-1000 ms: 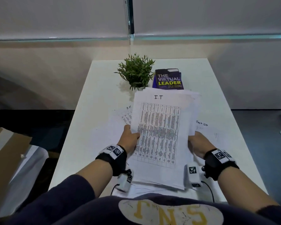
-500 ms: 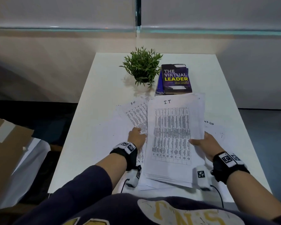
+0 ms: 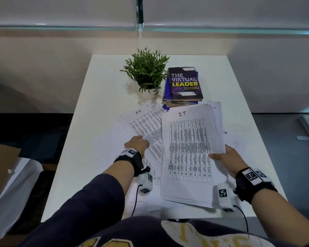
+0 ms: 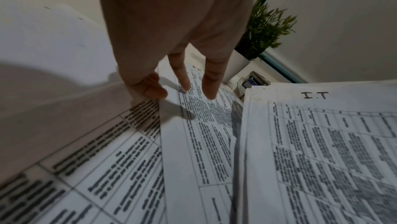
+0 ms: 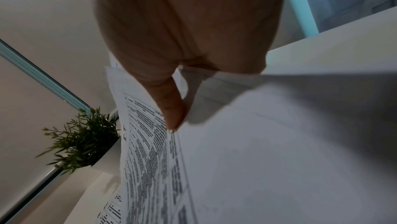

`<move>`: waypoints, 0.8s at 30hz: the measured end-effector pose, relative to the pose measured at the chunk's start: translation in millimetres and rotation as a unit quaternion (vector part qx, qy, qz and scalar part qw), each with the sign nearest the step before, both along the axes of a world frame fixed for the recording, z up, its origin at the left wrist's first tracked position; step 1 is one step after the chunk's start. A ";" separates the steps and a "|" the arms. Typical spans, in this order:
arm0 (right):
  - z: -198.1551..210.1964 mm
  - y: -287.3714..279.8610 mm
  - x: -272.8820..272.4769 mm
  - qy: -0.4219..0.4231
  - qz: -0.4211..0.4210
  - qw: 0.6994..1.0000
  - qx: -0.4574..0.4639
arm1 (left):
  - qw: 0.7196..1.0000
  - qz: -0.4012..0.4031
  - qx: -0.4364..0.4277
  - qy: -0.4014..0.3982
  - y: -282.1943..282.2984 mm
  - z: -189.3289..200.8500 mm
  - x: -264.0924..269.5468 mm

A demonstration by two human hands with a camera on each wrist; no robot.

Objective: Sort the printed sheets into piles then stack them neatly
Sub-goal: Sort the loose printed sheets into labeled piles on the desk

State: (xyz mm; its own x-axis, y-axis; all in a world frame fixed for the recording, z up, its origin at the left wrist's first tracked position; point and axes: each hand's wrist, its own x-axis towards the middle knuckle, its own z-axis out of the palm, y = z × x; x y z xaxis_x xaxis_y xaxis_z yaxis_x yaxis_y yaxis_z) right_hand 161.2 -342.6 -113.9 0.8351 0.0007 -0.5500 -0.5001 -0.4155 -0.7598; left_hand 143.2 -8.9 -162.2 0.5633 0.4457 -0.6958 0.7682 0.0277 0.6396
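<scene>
A thick stack of printed sheets headed "I.T" (image 3: 189, 154) (image 4: 322, 151) is held above the white table (image 3: 100, 97), right of centre. My right hand (image 3: 227, 157) grips its right edge, thumb on top (image 5: 171, 110) and the fingers hidden beneath. A sheet marked "H.R" (image 3: 150, 125) (image 4: 199, 136) lies flat to the left, partly under the stack, with more printed sheets under and beside it. My left hand (image 3: 137, 143) (image 4: 182, 81) rests over the H.R sheet's left edge with straight fingers touching the paper.
A small potted plant (image 3: 146, 70) and a pile of books topped by "The Virtual Leader" (image 3: 185, 84) stand at the back centre. Another sheet with handwriting (image 3: 225, 132) peeks out right of the stack. Cardboard (image 3: 2, 168) lies on the floor left.
The left hand let go of the I.T stack and moved left onto the H.R sheet. The right hand carried the stack rightwards, uncovering more of the H.R sheet.
</scene>
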 end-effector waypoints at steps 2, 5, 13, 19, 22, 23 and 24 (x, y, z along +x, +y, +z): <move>-0.3 -2.1 0.4 0.001 -0.003 1.000 0.001 | 0.999 -0.029 0.007 0.021 1.4 -2.4 2.6; 0.5 -5.4 0.9 -0.002 -0.008 1.000 0.002 | 0.990 -0.089 0.106 0.036 2.2 -8.3 3.5; -2.8 -14.0 10.3 0.003 -0.040 0.999 0.018 | 0.949 -0.055 0.262 -0.165 -2.9 29.2 -7.3; 4.3 -22.4 20.0 -0.014 -0.059 0.997 0.039 | 0.934 -0.035 0.287 -0.211 53.8 81.5 -18.8; 10.3 -26.4 23.4 -0.018 -0.075 0.996 0.053 | 0.936 0.040 0.261 -0.231 87.0 103.1 -30.7; 11.7 -28.0 24.3 -0.019 -0.079 0.995 0.058 | 0.934 0.065 0.255 -0.242 98.4 107.5 -34.6; 13.0 -29.4 24.9 -0.021 -0.083 0.994 0.061 | 0.931 0.085 0.239 -0.262 111.1 108.4 -37.3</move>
